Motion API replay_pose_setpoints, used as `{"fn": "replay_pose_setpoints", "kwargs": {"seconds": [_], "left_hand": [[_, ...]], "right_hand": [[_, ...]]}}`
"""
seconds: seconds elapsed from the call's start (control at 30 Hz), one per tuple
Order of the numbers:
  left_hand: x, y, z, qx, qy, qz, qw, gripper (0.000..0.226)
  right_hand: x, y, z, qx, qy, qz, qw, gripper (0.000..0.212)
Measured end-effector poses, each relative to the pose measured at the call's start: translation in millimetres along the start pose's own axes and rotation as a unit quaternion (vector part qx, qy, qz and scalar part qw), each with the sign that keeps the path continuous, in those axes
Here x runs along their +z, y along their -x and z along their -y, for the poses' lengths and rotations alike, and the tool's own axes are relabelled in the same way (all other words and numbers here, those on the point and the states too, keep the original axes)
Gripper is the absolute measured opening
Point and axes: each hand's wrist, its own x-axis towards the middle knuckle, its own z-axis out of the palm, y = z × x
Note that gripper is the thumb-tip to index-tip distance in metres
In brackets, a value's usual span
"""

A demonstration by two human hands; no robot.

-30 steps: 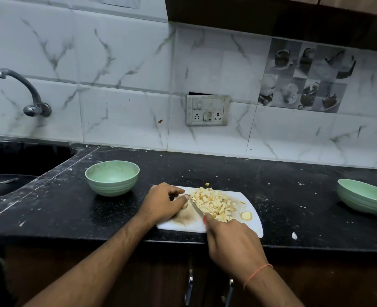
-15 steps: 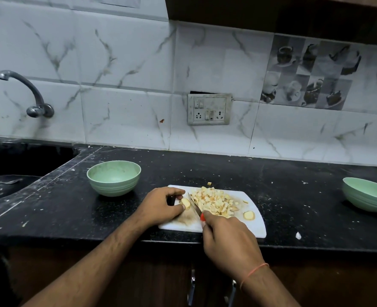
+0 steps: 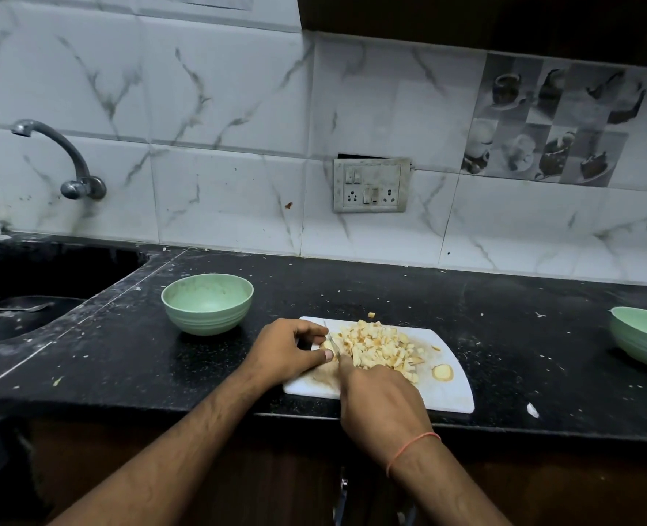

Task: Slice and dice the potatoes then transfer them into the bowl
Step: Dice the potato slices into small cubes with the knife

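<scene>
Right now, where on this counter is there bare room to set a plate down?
The widest bare stretch of counter lies between the cutting board and the right-hand green bowl. There is also room behind the board, below the wall socket. It is crowded between the left-hand green bowl and the board, where both hands work.

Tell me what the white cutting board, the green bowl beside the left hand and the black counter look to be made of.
White cutting board: probably plastic, thin and matte with rounded corners, stained brownish.
Pale green bowl: likely plastic or a fibre composite, matte and speckled, with moulded ridges.
Black counter: apparently polished granite, dark, flecked and faintly reflective.
</scene>
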Motion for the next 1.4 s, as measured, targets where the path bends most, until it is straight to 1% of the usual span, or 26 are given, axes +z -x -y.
{"fn": "replay_pose_setpoints", "kwargs": {"seconds": [0.23, 0.33, 0.5, 0.67, 0.87, 1.03, 1.3, 1.4], "left_hand": [[-0.9, 1.2, -1.8, -0.008, -0.001, -0.013, 1.000, 0.046], [-1.7, 3.4, -2.9, -0.010, 0.008, -0.015, 1.000, 0.047], [-3.1, 6.1, -5.1, -0.016, 0.022, -0.015, 1.000, 0.042], [-2.6, 6.2, -6.6, -0.027, 0.044, -0.014, 0.999, 0.038], [-2.9, 4.9, -5.8, -0.029, 0.058, -0.007, 0.998, 0.037], [-1.9, 2.9, -5.6, -0.033, 0.058, -0.015, 0.998, 0.033], [-2.3, 4.7, -8.0, -0.033, 0.058, -0.016, 0.998, 0.035], [-3.7, 6.4, -7.9, -0.020, 0.056, 0.001, 0.998, 0.037]], "right_hand": [[-13.5, 24.0, -8.8, -0.026, 0.014, 0.025, 0.999, 0.056], [-22.5, 34.0, -13.9, -0.024, -0.004, 0.015, 1.000, 0.048], [-28.0, 31.2, -13.7, -0.008, -0.048, -0.022, 0.999, 0.047], [-15.0, 13.0, -7.5, -0.007, -0.051, -0.017, 0.999, 0.044], [-2.3, -7.1, 2.0, -0.004, -0.020, -0.003, 1.000, 0.052], [-0.7, -4.5, 2.3, -0.025, 0.007, 0.021, 0.999, 0.060], [-5.7, 11.5, -2.5, -0.021, 0.008, 0.038, 0.999, 0.062], [-5.2, 11.2, -1.2, -0.018, 0.011, 0.040, 0.999, 0.063]]}}
